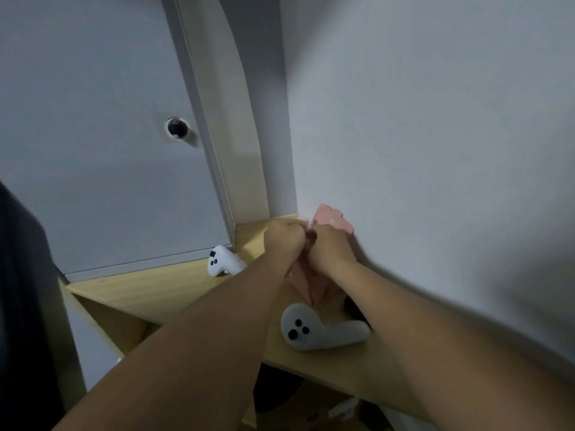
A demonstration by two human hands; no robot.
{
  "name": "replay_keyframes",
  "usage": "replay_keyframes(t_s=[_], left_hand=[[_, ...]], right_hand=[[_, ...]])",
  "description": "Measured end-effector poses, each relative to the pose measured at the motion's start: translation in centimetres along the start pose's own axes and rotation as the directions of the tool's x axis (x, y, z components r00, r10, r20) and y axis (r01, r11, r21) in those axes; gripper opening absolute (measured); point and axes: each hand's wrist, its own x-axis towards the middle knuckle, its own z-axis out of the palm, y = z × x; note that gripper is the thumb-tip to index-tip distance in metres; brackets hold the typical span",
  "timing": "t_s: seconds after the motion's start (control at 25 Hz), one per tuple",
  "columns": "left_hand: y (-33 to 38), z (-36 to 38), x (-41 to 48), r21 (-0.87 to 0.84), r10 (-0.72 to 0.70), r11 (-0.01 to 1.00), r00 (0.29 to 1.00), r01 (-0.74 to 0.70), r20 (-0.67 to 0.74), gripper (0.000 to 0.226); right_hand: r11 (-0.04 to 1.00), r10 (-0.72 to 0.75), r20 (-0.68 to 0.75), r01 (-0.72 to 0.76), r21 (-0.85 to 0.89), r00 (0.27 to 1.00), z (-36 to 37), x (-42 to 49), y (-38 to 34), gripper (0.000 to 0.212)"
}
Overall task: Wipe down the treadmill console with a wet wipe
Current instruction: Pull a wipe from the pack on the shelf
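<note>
A pink wet-wipe pack (314, 284) stands on the wooden shelf (174, 290), leaning against the white wall. Both my hands are on its upper part. My left hand (284, 241) is closed in a fist at the pack's top opening, and my right hand (331, 247) grips the pack beside it. The two hands touch each other. A sliver of white shows between the fingers; I cannot tell whether it is a wipe. The treadmill console is not in view.
Two white game controllers lie on the shelf: one (224, 261) by the cabinet corner, one (320, 329) just in front of the pack. A grey cabinet door with a round black knob (176, 127) stands at the left. Below the shelf are dark open compartments.
</note>
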Motion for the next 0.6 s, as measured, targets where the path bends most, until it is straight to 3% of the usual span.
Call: replay_keyframes(t_s=[0.12, 0.24, 0.4, 0.6], left_hand=[[0.3, -0.9, -1.5, 0.043, -0.001, 0.999, 1.000, 0.001, 0.009, 0.031], [-0.1, -1.5, -1.7, 0.128, 0.020, 0.991, 0.998, -0.028, 0.061, 0.031], [-0.5, -1.2, -1.1, 0.250, 0.120, 0.957, 0.986, -0.146, 0.116, 0.023], [0.3, -0.5, -0.6, 0.270, 0.117, 0.953, 0.989, -0.139, 0.095, 0.006]], right_hand=[[0.990, 0.069, 0.056, -0.061, -0.125, 0.996, 0.2, 0.4, 0.5, 0.027], [0.996, 0.007, -0.102, -0.015, -0.084, 0.995, 0.6, 0.7, 0.9, 0.033], [0.968, 0.040, -0.265, 0.028, 0.248, 0.963, -0.6, 0.8, 0.8, 0.019], [0.827, 0.146, -0.273, 0.034, 0.561, 0.951, -2.5, 1.6, 0.4, 0.017]])
